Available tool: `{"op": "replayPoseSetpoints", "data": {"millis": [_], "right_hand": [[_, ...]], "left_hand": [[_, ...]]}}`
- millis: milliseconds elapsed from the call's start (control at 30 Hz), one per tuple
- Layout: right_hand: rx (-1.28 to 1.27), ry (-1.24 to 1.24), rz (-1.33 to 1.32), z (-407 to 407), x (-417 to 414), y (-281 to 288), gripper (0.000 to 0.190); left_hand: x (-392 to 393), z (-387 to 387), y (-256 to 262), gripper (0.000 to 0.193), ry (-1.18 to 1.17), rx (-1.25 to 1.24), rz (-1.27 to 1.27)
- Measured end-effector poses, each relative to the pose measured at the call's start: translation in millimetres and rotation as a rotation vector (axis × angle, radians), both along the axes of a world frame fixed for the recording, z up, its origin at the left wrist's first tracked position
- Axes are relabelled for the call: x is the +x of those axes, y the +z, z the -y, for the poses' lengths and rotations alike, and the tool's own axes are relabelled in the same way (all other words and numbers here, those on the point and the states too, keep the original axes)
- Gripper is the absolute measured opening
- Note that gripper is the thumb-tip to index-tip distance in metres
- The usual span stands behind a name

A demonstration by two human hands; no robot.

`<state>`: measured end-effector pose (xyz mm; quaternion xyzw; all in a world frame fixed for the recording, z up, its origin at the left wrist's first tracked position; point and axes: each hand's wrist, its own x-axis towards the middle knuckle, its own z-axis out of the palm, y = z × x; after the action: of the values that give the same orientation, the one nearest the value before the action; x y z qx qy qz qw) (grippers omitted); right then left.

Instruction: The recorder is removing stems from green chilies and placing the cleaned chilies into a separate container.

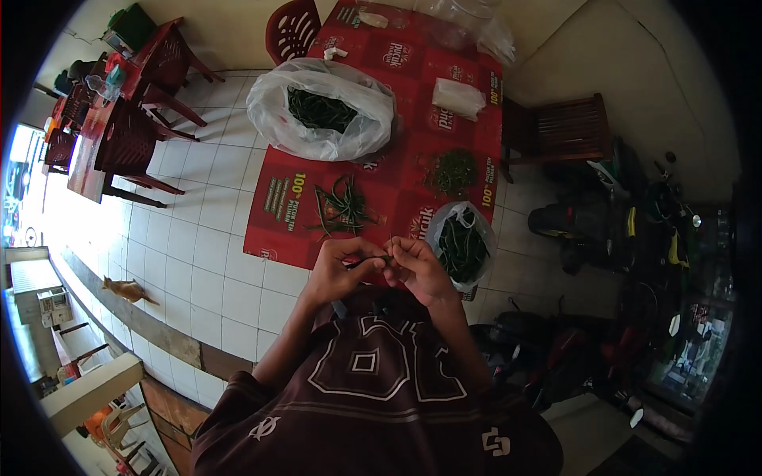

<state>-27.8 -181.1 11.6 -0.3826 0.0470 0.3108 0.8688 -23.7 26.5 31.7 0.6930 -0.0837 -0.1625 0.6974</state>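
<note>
My left hand (345, 268) and my right hand (421, 269) meet at the table's near edge, fingertips pinched around a slim green pod (386, 258), likely a chilli. Fingers hide most of it. Just beyond my left hand lies a loose heap of long green chillies (342, 205). Beside my right hand stands a small clear plastic bag (489, 238) filled with green chillies (461, 247). A pile of small green stem bits (453, 171) sits past that bag. Farther back, a large white plastic bag (262, 113) lies open, with more green chillies (321, 110) inside.
The table (274, 238) has a red printed cover. A folded stack of plastic (458, 98) and clear containers (458, 18) rest toward its back. A wooden chair (562, 128) stands at right, near parked motorbikes (595, 226). A cat (126, 290) is on the tiled floor at left.
</note>
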Motion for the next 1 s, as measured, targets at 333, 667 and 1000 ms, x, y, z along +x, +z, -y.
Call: {"op": "replayPoseSetpoints", "data": {"millis": [333, 667, 1000], "right_hand": [[0.097, -0.035, -0.09, -1, -9, -1, 0.014], [-0.681, -0.421, 0.654, -12, 3, 55, 0.022], [-0.947, -0.123, 0.91, 6, 15, 57, 0.01]], "left_hand": [[-5, 0, 7, 0.012, -0.003, 0.032, -0.052], [-5, 7, 30, 0.015, 0.013, 0.074, -0.082], [3, 8, 37, 0.011, 0.012, 0.242, 0.064]]}}
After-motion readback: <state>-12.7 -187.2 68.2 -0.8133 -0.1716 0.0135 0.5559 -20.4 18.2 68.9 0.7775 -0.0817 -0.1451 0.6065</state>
